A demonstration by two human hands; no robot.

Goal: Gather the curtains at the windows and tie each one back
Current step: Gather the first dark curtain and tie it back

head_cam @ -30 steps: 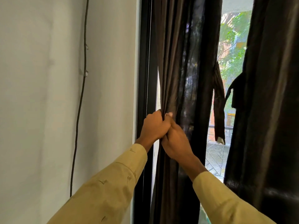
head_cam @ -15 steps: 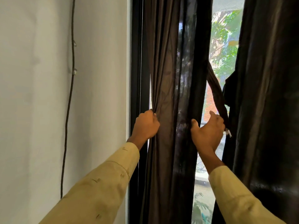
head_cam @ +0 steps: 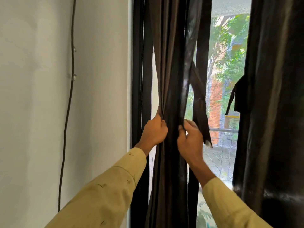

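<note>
Head view: gathered curtain (head_cam: 171, 79), long axis vertical, clenched at its left edge by left hand (head_cam: 153, 132), pinched at its right edge by right hand (head_cam: 189, 142); tie strap (head_cam: 199, 102) dangles steeply just right of curtain, nearer the right hand.

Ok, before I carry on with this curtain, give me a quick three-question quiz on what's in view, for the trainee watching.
1. True or false: the left hand grips the gathered left curtain on its wall-side edge.
2. That curtain's tie-back strap is: A) wound round the curtain; B) hanging unwrapped by the right hand; C) lying on the sill.
3. What dangles from the right curtain on its window side?

Key: 1 true; 2 B; 3 a loose dark strap.
</note>
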